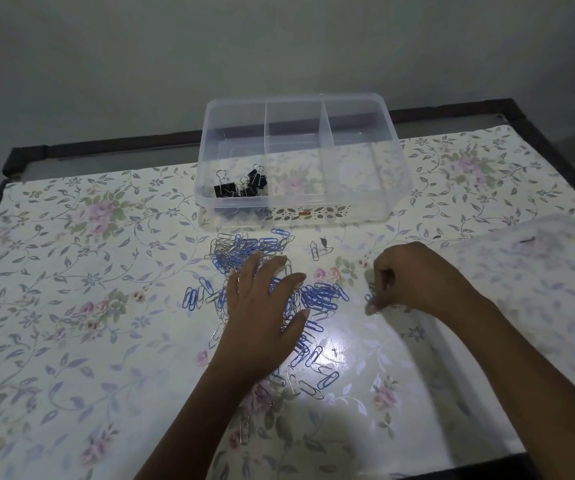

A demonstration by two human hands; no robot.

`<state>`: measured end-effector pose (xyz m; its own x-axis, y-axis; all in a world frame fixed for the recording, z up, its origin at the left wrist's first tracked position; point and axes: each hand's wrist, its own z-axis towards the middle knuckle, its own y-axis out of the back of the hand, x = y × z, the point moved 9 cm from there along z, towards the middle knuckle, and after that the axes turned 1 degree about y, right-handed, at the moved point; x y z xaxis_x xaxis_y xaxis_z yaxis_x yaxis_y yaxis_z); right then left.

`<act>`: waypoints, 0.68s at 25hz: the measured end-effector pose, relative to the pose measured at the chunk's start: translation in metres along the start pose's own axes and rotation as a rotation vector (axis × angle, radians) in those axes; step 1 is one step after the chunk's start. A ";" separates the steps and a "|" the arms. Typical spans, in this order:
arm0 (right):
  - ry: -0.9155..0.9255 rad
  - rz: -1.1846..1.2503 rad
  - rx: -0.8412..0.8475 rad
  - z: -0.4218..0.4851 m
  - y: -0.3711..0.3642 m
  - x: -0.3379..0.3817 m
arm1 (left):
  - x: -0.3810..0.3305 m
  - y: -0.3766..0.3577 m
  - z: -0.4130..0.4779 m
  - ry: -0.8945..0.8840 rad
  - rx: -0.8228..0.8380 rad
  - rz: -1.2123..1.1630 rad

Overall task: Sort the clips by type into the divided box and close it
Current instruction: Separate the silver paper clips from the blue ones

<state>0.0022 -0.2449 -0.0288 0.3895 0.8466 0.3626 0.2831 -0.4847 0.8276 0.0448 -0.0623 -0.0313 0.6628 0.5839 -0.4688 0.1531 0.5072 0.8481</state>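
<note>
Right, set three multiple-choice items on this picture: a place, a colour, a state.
1. The black metal binder clips lie in which compartment of the clear plastic divided box? A left B middle C right
2. The wire paper clips on the floral tablecloth are: A red and green B blue and silver C all black
3. The box is: A lidded B overturned C open
Answers: A, they sit at its left end; B, both colours show in the pile; C, its top is uncovered.

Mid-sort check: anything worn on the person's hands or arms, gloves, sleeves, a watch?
Nothing visible. The left hand and right hand are bare, no gloves, rings or watch, and both forearms show no sleeves as far as the frame reaches.
</note>
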 end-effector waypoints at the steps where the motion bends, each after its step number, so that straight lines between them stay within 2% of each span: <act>1: 0.026 0.012 -0.027 0.003 -0.002 0.008 | 0.000 -0.002 -0.001 -0.002 0.016 -0.002; 5: 0.136 0.007 -0.106 0.010 -0.009 0.035 | 0.000 -0.014 -0.006 -0.004 0.092 0.047; 9: 0.186 0.109 -0.114 0.009 -0.009 0.041 | 0.012 -0.008 -0.003 0.036 0.073 0.064; 13: 0.205 0.131 -0.204 0.007 -0.011 0.051 | 0.010 -0.001 -0.003 0.173 0.015 -0.018; 17: 0.182 0.125 -0.222 0.009 -0.014 0.053 | 0.006 -0.003 -0.004 0.330 -0.022 0.086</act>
<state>0.0264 -0.1955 -0.0253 0.2403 0.8184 0.5220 0.0362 -0.5449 0.8377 0.0456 -0.0574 -0.0379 0.3990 0.7971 -0.4533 0.0890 0.4584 0.8843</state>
